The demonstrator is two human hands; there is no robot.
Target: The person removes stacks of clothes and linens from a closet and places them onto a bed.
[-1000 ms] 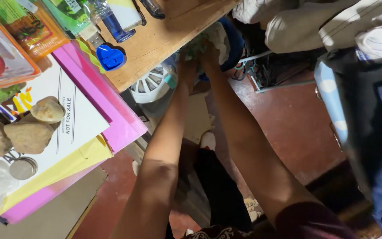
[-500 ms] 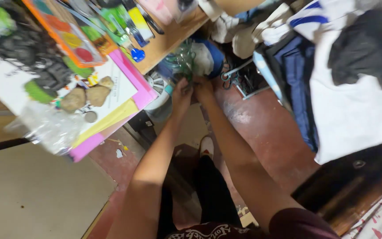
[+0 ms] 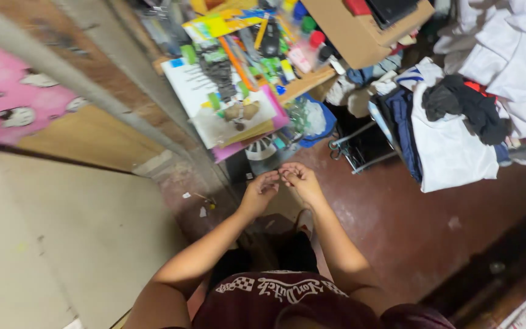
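Note:
My left hand [image 3: 262, 190] and my right hand [image 3: 299, 181] meet in front of me above the dark red floor [image 3: 397, 225], fingers curled and fingertips touching. Anything pinched between them is too small to make out. Beyond them, under the wooden table [image 3: 304, 82], stand a white fan [image 3: 262, 149] and a blue bag [image 3: 318, 122] stuffed with clear plastic. On the table lie a pink folder [image 3: 278, 113] with papers, a couple of stones [image 3: 243, 111] and several pens and small coloured items.
A cardboard box [image 3: 348, 30] sits at the table's far end. A heap of white and dark clothes [image 3: 458, 134] covers a metal rack [image 3: 360, 152] at right. A beige board [image 3: 62, 231] fills the left, with a pink patterned cloth [image 3: 7, 97] above it.
Both hands have drawn back from the plastic in the blue bag under the table and now meet closer to my body. The view has pulled back and shows far more of the room.

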